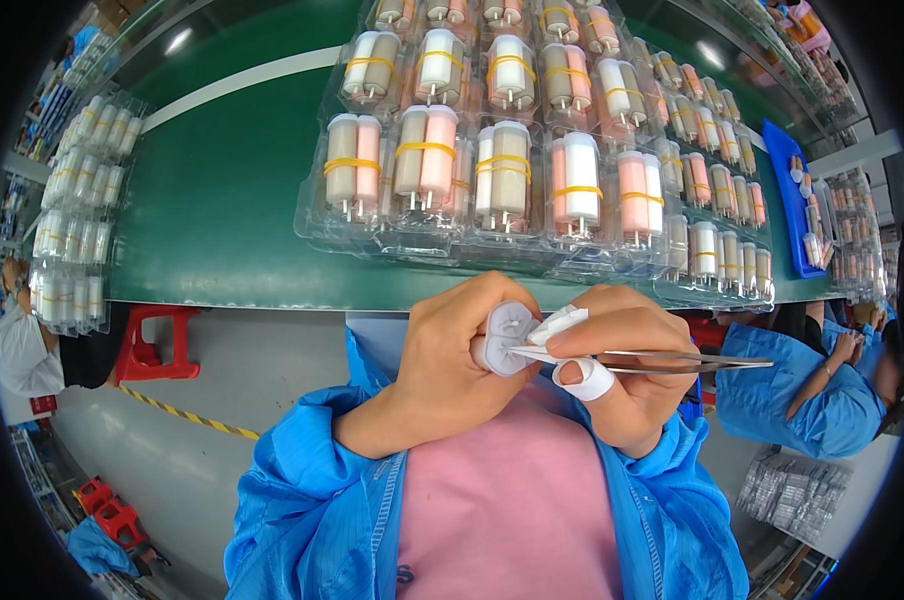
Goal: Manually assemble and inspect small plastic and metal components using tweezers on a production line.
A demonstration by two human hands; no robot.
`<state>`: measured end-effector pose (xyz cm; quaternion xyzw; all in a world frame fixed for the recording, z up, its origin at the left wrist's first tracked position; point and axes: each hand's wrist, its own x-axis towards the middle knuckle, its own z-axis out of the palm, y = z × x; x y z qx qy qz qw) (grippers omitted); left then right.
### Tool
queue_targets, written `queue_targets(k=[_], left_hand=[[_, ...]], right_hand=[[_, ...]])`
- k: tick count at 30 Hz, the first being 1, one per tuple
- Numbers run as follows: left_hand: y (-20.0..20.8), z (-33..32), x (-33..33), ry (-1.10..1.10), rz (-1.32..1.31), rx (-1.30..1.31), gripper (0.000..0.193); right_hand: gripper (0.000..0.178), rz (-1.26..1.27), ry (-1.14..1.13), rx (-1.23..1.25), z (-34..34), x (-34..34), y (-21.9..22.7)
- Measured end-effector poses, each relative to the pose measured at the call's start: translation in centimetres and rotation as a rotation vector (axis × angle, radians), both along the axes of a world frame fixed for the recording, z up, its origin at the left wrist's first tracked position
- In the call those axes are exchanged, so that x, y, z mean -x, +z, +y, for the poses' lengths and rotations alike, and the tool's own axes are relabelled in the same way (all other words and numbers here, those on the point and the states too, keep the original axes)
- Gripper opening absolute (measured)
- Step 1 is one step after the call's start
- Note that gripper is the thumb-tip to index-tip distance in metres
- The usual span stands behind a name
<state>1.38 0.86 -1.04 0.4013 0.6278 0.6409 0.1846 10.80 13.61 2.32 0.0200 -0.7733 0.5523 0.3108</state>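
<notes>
Twin-lobed piece [508, 324]: pale whitish grey, formed of two rounded lobes joined side by side; its end face is turned toward the viewer, and the rest is hidden by the left hand [462, 345], in which it is gripped.
Tweezers [722, 364]: slim, metallic, with pale pointed tips; held roughly level in the right hand [627, 345].
Tips: aimed at the end face, between the lobes; contact cannot be made out.

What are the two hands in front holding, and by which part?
The left hand grips a pale two-lobed piece around its sides; the right hand pinches tweezers along their blades, toward the pointed end.
</notes>
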Motion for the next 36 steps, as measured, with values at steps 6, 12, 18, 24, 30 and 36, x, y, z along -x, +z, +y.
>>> queue_targets(k=[6, 12, 18, 24, 30, 36], left_hand=[[0.05, -0.07, -0.03, 0.006, -0.007, 0.01, 0.027], [-0.17, -0.05, -0.06, 0.008, -0.009, 0.018, 0.028], [-0.3, -0.04, -0.16, 0.012, 0.025, 0.04, 0.029], [0.1, -0.04, -0.01, 0.006, 0.016, 0.006, 0.029], [-0.04, 0.0, -0.03, 0.004, 0.024, 0.011, 0.028], [-0.05, 0.06, -0.05, 0.008, 0.034, 0.025, 0.027]], right_hand=[[0.016, -0.004, 0.007, -0.019, -0.02, 0.08, 0.07], [0.014, -0.009, 0.011, -0.048, 0.11, 0.18, 0.01], [0.012, -0.045, 0.032, 0.005, 0.11, 0.05, -0.1], [0.013, -0.012, 0.014, 0.036, 0.01, 0.04, 0.14], [0.013, -0.013, 0.013, -0.001, 0.15, 0.04, 0.13], [0.014, -0.021, 0.022, 0.019, 0.22, 0.02, 0.11]])
